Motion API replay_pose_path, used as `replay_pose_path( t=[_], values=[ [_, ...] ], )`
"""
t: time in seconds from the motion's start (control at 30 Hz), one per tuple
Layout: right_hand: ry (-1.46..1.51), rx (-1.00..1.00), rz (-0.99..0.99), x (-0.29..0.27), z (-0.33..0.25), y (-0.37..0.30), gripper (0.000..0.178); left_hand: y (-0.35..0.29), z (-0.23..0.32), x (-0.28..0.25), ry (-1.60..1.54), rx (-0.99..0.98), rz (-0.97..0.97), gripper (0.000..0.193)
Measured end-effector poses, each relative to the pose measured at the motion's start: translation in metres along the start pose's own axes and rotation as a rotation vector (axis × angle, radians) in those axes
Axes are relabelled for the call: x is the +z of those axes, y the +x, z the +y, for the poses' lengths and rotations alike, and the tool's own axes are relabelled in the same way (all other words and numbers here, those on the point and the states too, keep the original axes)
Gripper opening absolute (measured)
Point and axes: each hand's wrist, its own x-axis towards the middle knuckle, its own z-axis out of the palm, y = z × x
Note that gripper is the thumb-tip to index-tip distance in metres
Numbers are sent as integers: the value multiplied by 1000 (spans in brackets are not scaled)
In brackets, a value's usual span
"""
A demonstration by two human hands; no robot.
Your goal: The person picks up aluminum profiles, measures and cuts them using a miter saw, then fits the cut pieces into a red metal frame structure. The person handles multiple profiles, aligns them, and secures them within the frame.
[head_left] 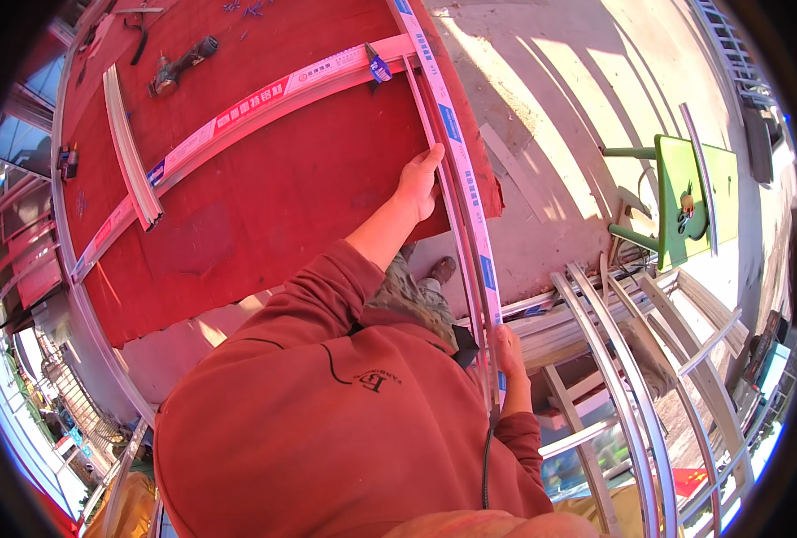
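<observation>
A long aluminium profile (pixel 457 134) in printed pink, white and blue film runs from the red-covered table's far edge down along my right side. My left hand (pixel 419 186) is closed round its left side, thumb lying along it. Lower down, near my hip, my right hand (pixel 509 352) grips the same profile from the right; some of its fingers are hidden. At the far end it meets a second film-covered profile (pixel 264 100) crossing the table; whether they are joined I cannot tell. A blue-labelled piece (pixel 378 65) sits on that second profile near the meeting point.
On the red table cover (pixel 264 215) lie a power drill (pixel 181 66) and a short pale profile (pixel 129 148) across the long one. A green stool (pixel 696 202) with a small tool on it stands at right. Metal frames and profiles (pixel 614 377) are stacked at lower right.
</observation>
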Motion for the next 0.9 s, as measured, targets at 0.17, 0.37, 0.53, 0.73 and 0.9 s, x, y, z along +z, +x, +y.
replay_pose_path(
  t=[0.17, 0.37, 0.53, 0.73, 0.9],
  values=[
    [-43, 26, 12, -5, 4, -4, 67, 3, -5, -4, -7, 3, -9, 41],
    [-91, -26, 49, -8, -5, -8, 68, 5, -6, -3, -11, -21, -29, 43],
    [-54, 6, 41, -4, 10, -5, 70, 17, -8, -4, 37, -25, -16, 46],
    [-25, 30, -27, -12, -7, -12, 71, 24, -9, 16, -49, 147, -117, 71],
    [-29, 34, -19, -17, -21, -18, 65, 58, -5, 19, -101, 43, -196, 94]
  ],
)
